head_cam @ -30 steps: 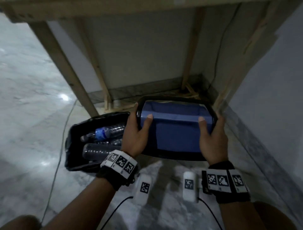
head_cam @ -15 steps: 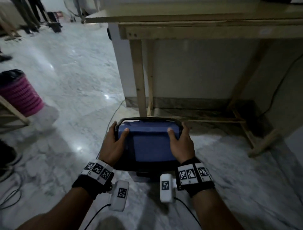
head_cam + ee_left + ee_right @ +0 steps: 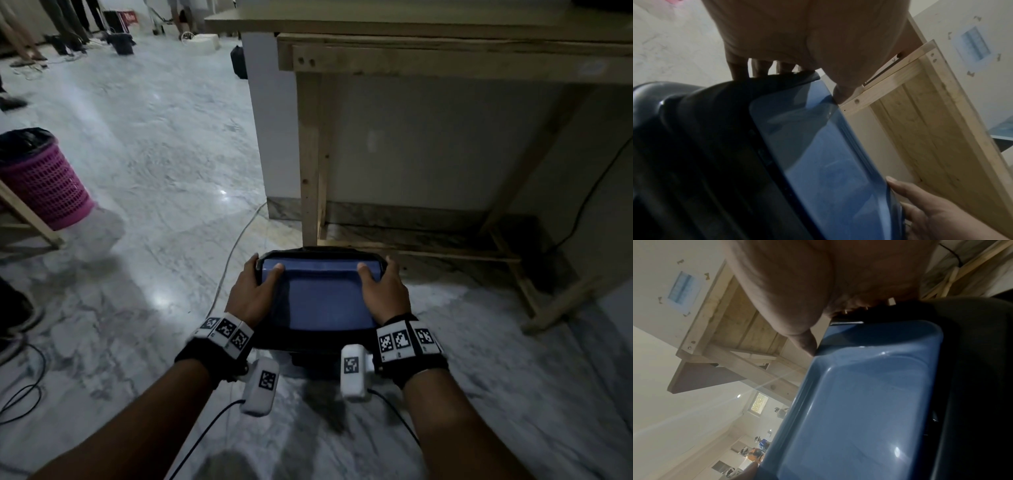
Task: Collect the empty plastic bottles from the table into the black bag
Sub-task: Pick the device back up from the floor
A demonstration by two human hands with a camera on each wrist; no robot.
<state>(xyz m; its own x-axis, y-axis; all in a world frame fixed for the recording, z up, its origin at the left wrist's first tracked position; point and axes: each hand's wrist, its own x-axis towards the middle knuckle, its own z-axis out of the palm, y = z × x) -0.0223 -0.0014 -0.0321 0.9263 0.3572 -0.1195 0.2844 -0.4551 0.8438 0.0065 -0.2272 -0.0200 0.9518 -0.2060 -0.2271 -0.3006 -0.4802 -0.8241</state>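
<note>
Both my hands hold one blue plastic tub [image 3: 322, 301] with a black outer shell [image 3: 310, 251], above the floor in front of the wooden table [image 3: 310, 154]. My left hand [image 3: 251, 296] grips its left rim, thumb inside on the blue, fingers round the black outside. My right hand [image 3: 385, 291] grips the right rim the same way. The left wrist view shows the left hand [image 3: 807, 40] on the tub [image 3: 828, 154]; the right wrist view shows the right hand [image 3: 818, 280] over the blue tub [image 3: 859, 402] and black shell [image 3: 972, 369]. The tub looks empty. No bottles are in view.
A pink mesh basket [image 3: 44, 178] with a black liner stands on the marble floor at the left. A pale cable [image 3: 233, 246] runs along the floor toward the table leg, and dark cables [image 3: 20, 394] lie at the far left. People's legs [image 3: 68, 24] show at the far back.
The tub was low under the table beside a black container holding bottles. Both hands have since drawn it out and up with the same grip, and that container has left the view.
</note>
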